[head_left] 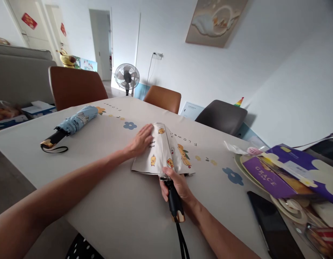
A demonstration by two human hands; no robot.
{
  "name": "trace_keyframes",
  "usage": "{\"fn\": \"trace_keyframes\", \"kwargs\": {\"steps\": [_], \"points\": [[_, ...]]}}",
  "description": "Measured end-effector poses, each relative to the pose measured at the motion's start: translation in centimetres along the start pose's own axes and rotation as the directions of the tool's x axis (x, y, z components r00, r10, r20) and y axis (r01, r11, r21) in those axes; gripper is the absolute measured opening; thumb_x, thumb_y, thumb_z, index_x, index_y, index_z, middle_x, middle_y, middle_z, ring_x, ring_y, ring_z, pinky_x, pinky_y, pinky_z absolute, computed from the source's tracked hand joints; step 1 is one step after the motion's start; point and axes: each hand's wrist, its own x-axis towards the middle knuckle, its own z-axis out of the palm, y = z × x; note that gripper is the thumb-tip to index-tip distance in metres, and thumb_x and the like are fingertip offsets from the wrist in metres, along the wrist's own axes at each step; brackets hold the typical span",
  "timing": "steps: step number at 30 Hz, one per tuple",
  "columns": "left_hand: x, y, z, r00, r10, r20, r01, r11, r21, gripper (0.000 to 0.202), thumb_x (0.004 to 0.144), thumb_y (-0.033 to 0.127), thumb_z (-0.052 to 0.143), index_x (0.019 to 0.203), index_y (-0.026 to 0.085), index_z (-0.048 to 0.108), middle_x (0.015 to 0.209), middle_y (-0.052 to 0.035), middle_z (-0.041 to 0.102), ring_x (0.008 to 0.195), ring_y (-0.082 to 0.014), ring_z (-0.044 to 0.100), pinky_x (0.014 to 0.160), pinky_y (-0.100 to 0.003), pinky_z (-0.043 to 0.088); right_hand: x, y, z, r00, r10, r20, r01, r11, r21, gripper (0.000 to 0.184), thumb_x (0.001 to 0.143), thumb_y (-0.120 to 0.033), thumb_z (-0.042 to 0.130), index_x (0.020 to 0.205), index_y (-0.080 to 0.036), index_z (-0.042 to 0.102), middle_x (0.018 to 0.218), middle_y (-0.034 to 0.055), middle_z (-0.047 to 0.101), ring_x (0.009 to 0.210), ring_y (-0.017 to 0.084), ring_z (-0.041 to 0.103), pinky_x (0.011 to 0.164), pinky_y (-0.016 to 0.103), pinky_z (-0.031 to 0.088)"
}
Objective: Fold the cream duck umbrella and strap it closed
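Observation:
A white folding umbrella [161,151] with yellow duck prints lies collapsed on the table, its canopy loose and spread, its black handle [174,199] and wrist strap toward me. My right hand [177,185] is wrapped round the umbrella where the canopy meets the handle, thumb on the fabric. My left hand [140,141] lies flat with its fingers stretched out on the left side of the canopy. Further left rests a blue folding umbrella [78,119], furled, with a black and gold handle.
A white flower-print tablecloth [107,198] covers the table. At right lie a black phone [274,223], a purple box [268,178] and other packages on a plate. Chairs [77,86] line the far side; a fan [127,76] stands beyond.

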Motion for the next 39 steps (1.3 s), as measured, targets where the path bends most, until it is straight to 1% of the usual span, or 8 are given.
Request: {"fn": "trace_keyframes", "kwargs": {"steps": [1, 3, 6, 10, 17, 23, 28, 39], "points": [[0.2, -0.6, -0.5, 0.989, -0.139, -0.048, 0.138, 0.99, -0.026, 0.045, 0.086, 0.042, 0.042, 0.122, 0.017, 0.051, 0.134, -0.0107, 0.048, 0.134, -0.0266, 0.027, 0.112, -0.044, 0.018, -0.1, 0.0, 0.1, 1.0, 0.001, 0.006, -0.001, 1.0, -0.009, 0.051, 0.073, -0.052, 0.055, 0.038, -0.017, 0.042, 0.03, -0.0016, 0.04, 0.023, 0.01, 0.041, 0.027, 0.021, 0.03], [0.5, -1.3, -1.4, 0.958, -0.271, -0.09, 0.265, 0.962, -0.069, 0.039, 0.084, 0.044, 0.044, 0.11, 0.017, 0.057, 0.122, -0.0111, 0.056, 0.127, -0.029, 0.037, 0.107, -0.045, 0.025, -0.2, 0.0, 0.1, 1.0, 0.013, 0.007, -0.013, 1.0, -0.023, 0.049, 0.07, -0.052, 0.058, 0.038, -0.017, 0.042, 0.03, -0.0015, 0.041, 0.023, 0.011, 0.042, 0.026, 0.021, 0.03], [0.1, -0.6, -2.0, 0.941, -0.321, -0.105, 0.306, 0.942, -0.137, 0.037, 0.085, 0.048, 0.039, 0.088, 0.018, 0.06, 0.092, -0.0073, 0.062, 0.099, -0.0251, 0.053, 0.09, -0.039, 0.039, -0.3, -0.1, 0.2, 0.999, 0.037, 0.003, -0.037, 0.999, -0.031, 0.044, 0.067, -0.051, 0.06, 0.043, -0.018, 0.045, 0.03, -0.002, 0.043, 0.023, 0.011, 0.041, 0.026, 0.021, 0.03], [-0.5, 0.6, -1.8, 0.907, -0.417, -0.061, 0.381, 0.873, -0.303, 0.038, 0.08, 0.054, 0.045, 0.072, 0.018, 0.056, 0.068, -0.0006, 0.052, 0.071, -0.0164, 0.049, 0.071, -0.031, 0.041, -0.3, -0.2, 0.1, 0.998, 0.054, 0.013, -0.054, 0.998, -0.028, 0.046, 0.07, -0.052, 0.057, 0.041, -0.018, 0.044, 0.029, -0.0021, 0.04, 0.023, 0.01, 0.041, 0.026, 0.02, 0.029], [-0.3, -0.1, -3.4, 0.879, -0.448, 0.161, 0.44, 0.633, -0.638, 0.031, 0.064, 0.04, 0.069, 0.084, 0.018, 0.06, 0.075, 0.001, 0.054, 0.066, -0.01, 0.048, 0.061, -0.022, 0.04, -0.1, -0.5, -0.4, 0.996, 0.033, 0.088, -0.035, 0.999, 0.025, 0.054, 0.077, -0.05, 0.046, 0.035, -0.017, 0.043, 0.028, -0.0024, 0.034, 0.024, 0.008, 0.039, 0.03, 0.021, 0.028], [-0.2, -0.8, -3.8, 0.859, -0.435, 0.27, 0.479, 0.497, -0.723, 0.02, 0.061, 0.024, 0.069, 0.079, 0.017, 0.062, 0.077, -0.0007, 0.055, 0.068, -0.0101, 0.051, 0.061, -0.023, 0.044, 0.1, -0.4, -0.5, 0.997, 0.026, 0.074, -0.032, 0.997, 0.074, 0.053, 0.077, -0.051, 0.048, 0.036, -0.017, 0.042, 0.03, -0.0033, 0.035, 0.023, 0.008, 0.038, 0.03, 0.021, 0.027], [-0.3, -1.2, -3.7, 0.836, -0.428, 0.343, 0.531, 0.475, -0.702, 0.021, 0.057, 0.017, 0.072, 0.077, 0.016, 0.065, 0.079, -0.0022, 0.058, 0.074, -0.0128, 0.054, 0.067, -0.027, 0.047, 0.1, -0.1, -0.6, 0.995, 0.031, 0.1, -0.039, 0.996, 0.077, 0.052, 0.075, -0.053, 0.05, 0.039, -0.017, 0.045, 0.03, -0.0034, 0.037, 0.024, 0.008, 0.039, 0.03, 0.021, 0.029], [-0.1, -2.9, -5.6, 0.813, -0.464, 0.352, 0.576, 0.55, -0.605, 0.027, 0.059, 0.032, 0.077, 0.074, 0.012, 0.067, 0.08, -0.0077, 0.065, 0.075, -0.016, 0.059, 0.074, -0.034, 0.05, -0.1, -0.8, -0.2, 0.998, 0.022, 0.065, -0.024, 0.999, 0.028, 0.053, 0.078, -0.049, 0.045, 0.036, -0.018, 0.041, 0.029, -0.003, 0.034, 0.024, 0.008, 0.037, 0.031, 0.021, 0.027]]}}
